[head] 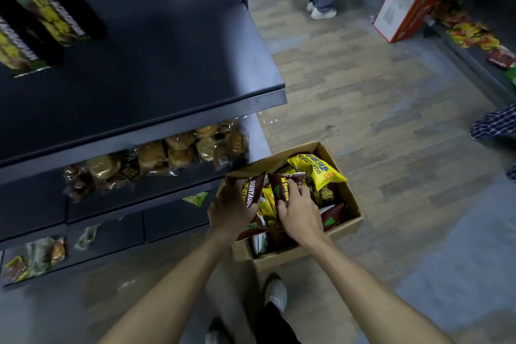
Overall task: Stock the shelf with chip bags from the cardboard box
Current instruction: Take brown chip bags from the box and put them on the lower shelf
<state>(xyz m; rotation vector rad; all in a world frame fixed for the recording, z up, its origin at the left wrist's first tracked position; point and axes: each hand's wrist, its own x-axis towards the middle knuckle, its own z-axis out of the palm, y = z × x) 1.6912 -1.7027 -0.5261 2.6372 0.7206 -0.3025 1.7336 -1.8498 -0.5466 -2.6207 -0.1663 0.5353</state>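
Wood-patterned flooring runs beside the dark metal shelf (156,70), and the open brown cardboard box (346,227) sits on the floor just off its right end. My left hand (230,213) curls round one maroon chip bag (252,190); my right hand (300,211) pinches a second maroon chip bag (287,186), both still over the box. Stocking looks barely begun, I judge: two dark-and-yellow bags (47,14) stand at the shelf's far left corner, the rest bare. Inside the box I count one clear yellow chip bag (318,169), with several more tumbled beneath, too jumbled to number.

Both hands (265,211) gripping boxed chip bags (282,190)
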